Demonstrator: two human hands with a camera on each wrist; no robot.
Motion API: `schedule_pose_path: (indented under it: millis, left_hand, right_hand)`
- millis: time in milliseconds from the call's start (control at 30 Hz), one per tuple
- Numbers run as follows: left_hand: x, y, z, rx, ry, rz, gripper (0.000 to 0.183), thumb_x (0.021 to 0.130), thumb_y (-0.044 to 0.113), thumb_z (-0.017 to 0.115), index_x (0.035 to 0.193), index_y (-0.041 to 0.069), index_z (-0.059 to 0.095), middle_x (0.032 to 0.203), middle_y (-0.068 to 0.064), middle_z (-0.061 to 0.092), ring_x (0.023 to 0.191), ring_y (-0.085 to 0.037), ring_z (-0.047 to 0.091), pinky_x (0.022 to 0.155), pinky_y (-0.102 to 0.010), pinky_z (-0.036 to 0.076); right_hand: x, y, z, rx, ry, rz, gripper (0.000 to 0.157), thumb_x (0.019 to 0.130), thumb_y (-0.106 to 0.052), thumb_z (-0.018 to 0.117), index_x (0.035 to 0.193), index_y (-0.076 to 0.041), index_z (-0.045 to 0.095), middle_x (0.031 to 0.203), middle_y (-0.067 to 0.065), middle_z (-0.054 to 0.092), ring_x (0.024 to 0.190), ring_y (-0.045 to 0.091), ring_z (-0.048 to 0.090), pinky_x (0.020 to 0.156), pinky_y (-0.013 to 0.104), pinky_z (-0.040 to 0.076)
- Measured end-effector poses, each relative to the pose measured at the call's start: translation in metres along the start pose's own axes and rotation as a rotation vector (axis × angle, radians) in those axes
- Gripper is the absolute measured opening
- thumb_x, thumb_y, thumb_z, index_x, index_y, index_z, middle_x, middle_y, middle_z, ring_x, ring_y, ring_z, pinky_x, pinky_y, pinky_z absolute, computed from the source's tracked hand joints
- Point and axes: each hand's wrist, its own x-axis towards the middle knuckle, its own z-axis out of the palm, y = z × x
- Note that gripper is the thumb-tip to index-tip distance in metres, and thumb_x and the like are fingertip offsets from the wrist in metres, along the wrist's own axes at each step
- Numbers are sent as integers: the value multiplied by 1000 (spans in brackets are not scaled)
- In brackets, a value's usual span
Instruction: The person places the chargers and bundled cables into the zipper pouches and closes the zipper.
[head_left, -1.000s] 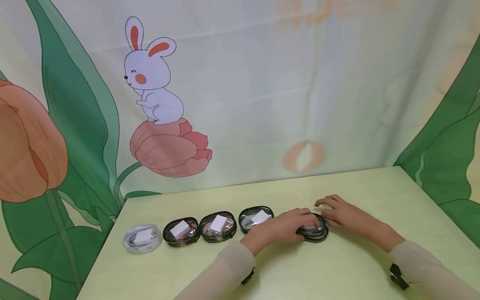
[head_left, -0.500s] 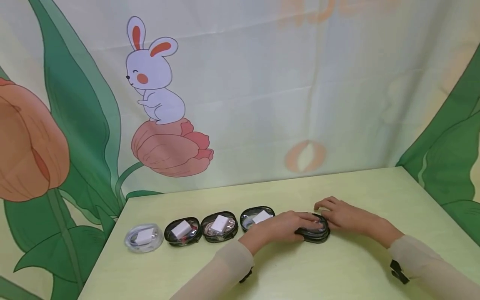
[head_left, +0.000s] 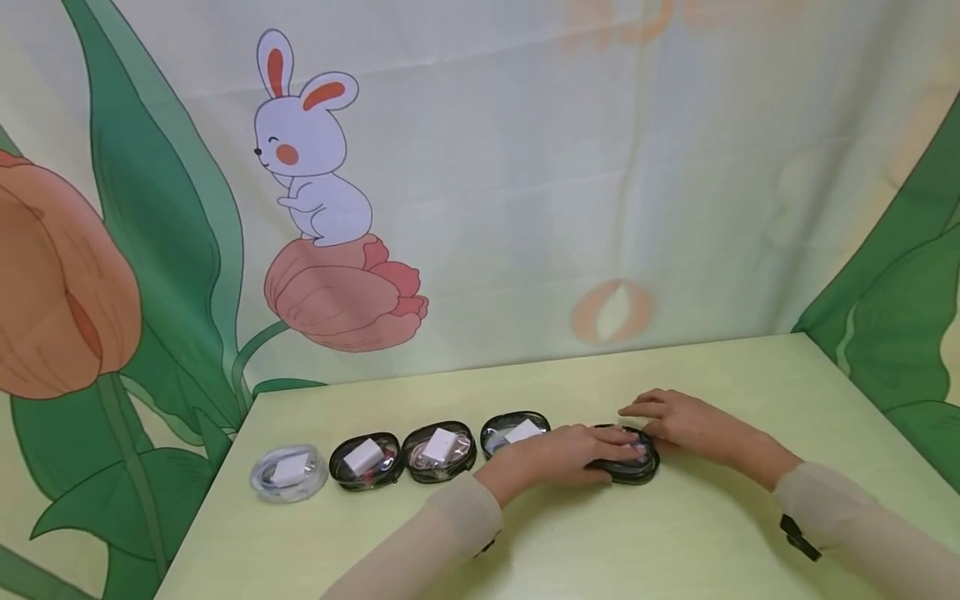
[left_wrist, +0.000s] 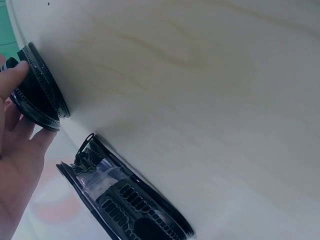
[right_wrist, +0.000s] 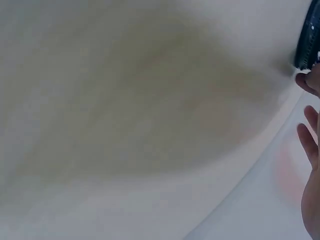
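Note:
At the right end of a row, a black-rimmed clear zip pouch (head_left: 636,472) lies on the table. My left hand (head_left: 562,454) holds it, fingers spread across its top and thumb at its near side. In the left wrist view the thumb presses the zippered side of this pouch (left_wrist: 42,95), with other fingers around behind. My right hand (head_left: 693,427) is at the pouch's far right edge, index finger stretched out over it. The right wrist view has the thumb close by the pouch's dark edge and the other fingers loosely extended. The left hand covers much of the pouch.
Left of the held pouch stand three black-rimmed clear pouches (head_left: 437,467) with white chargers and cables inside. A whitish clear pouch (head_left: 288,487) with a white charger ends the row. Behind the pale table (head_left: 360,546) hangs a printed curtain (head_left: 487,208).
My left fingers have slid farther across the pouch's top, and the pouch looks flatter. My right hand has shifted slightly left. The other pouches stay in place.

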Motion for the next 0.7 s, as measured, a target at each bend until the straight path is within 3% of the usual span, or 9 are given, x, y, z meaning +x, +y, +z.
schedule_pose_path:
  millis: [167,433,533,700]
  left_hand:
    - [3,2,2,-25,34,-12,47,106,32,55,152,22,50,159,-2,43,146,-16,39,115,-23,33]
    - [6,0,4,9,104,-56,43,105,33,56,148,25,55,152,1,51,124,-17,63,105,-23,45]
    - [6,1,5,20,110,-52,43,104,32,58,147,24,57,152,0,52,125,-18,62,103,-24,47]
    - [9,6,5,38,116,-58,42,104,30,60,145,23,58,150,-1,53,134,-17,55,104,-24,46]
  right_hand:
    - [-7,-1,5,20,72,30,18,73,-9,88,85,-16,76,131,10,65,116,33,60,88,48,55]
    - [-13,-8,-5,12,122,92,23,73,-11,90,78,-22,70,139,16,57,120,54,53,80,62,54]
    - [-16,-16,-10,38,111,126,24,72,-14,92,78,-26,71,143,21,51,121,60,48,81,68,51]
    - [-19,-29,-21,88,43,253,24,74,-16,91,78,-32,73,152,22,40,128,66,35,83,77,43]
